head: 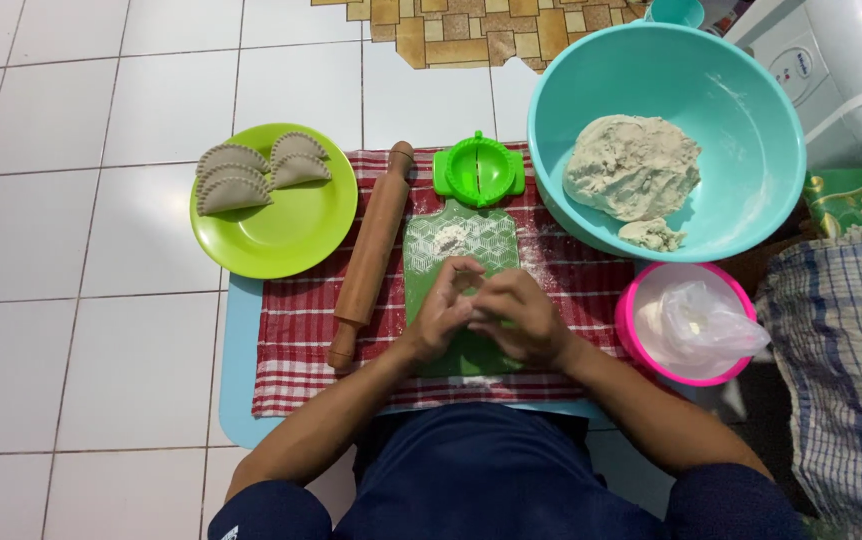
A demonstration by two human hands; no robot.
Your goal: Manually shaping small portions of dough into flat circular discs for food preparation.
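Note:
My left hand [443, 308] and my right hand [517, 318] are pressed together over a green cutting board [463, 245] dusted with flour. A small piece of dough seems to be cupped between them, mostly hidden by the fingers. A wooden rolling pin [371, 255] lies just left of the board. A green round dumpling press [479, 170] sits at the board's far end. The board rests on a red checked cloth [296, 330].
A lime plate [291, 235] at the left holds several crimped half-moon dumplings [233, 190]. A teal bowl [741, 110] at the upper right holds a lump of dough [631, 165]. A pink bowl [641, 300] with a plastic bag [706, 320] stands at the right, beside a checked towel [841, 360].

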